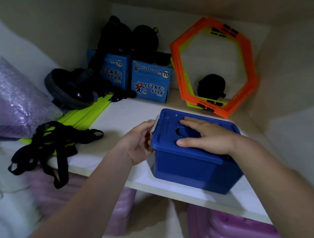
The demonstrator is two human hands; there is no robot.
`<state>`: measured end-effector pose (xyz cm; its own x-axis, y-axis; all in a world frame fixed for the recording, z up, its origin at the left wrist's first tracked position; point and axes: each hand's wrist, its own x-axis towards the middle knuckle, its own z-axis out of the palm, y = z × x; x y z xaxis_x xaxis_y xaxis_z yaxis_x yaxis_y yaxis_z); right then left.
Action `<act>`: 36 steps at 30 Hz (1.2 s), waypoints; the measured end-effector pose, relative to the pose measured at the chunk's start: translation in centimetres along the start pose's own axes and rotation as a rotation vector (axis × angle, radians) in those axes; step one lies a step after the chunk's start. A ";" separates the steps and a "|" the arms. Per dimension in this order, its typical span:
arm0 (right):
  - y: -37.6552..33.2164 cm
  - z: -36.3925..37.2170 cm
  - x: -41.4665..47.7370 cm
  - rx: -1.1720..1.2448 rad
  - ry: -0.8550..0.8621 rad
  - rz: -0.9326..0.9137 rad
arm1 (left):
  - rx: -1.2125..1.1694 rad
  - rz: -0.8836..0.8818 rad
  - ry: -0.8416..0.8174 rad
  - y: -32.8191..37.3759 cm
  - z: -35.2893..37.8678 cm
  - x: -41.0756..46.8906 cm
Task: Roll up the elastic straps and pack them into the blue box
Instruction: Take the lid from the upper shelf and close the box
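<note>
The blue box [195,166] stands on the white shelf [126,116], near its front edge, lid [170,131] closed. The right hand [208,135] lies flat on the lid, fingers spread and pressing down, gripping nothing. The left hand [141,142] is curled against the box's left end, fingertips at the pale latch [155,126] (whether they pinch it or only touch it cannot be determined).

The elastic straps [55,146] lie in a loose black tangle to the left of the box, well apart from it, on the same shelf. Several loops hang over the front edge. The bundle's long axis runs roughly from the shelf's front toward its back, partly over yellow-green slats [84,116]. The left hand is the nearer one to the straps; the right would have to cross the box.

Judgement: the lid must come off before packing, and the straps are not yet rolled.

Surroundings: a dim cupboard recess. At the back stand two blue cartons [150,82] and leaning orange hexagonal rings [214,67]. A purple wrapped bundle [11,98] sits at far left. Pink ribbed items [237,237] occupy the level below.
</note>
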<state>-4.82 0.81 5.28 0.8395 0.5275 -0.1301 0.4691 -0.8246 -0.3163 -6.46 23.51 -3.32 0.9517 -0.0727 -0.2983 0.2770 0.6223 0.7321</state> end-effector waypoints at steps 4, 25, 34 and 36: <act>-0.3 0.0 -0.1 -0.002 -0.004 0.007 | 0.176 0.016 -0.005 0.9 1.2 -0.4; 4.7 -1.8 -6.1 0.558 0.673 -0.075 | 1.310 0.560 0.354 3.7 3.6 -3.9; 13.2 4.0 -8.6 1.698 0.702 0.256 | 1.696 0.786 -0.233 0.6 12.1 -6.9; 13.4 5.2 -8.2 1.787 0.639 0.263 | 1.775 0.806 -0.289 -0.7 13.6 -6.1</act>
<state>-6.84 -13.51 -2.74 0.9883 -0.0431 -0.1460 -0.1053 0.4995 -0.8599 -10.67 12.95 6.28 0.8411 -0.4377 0.3178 -0.5342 -0.7644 0.3609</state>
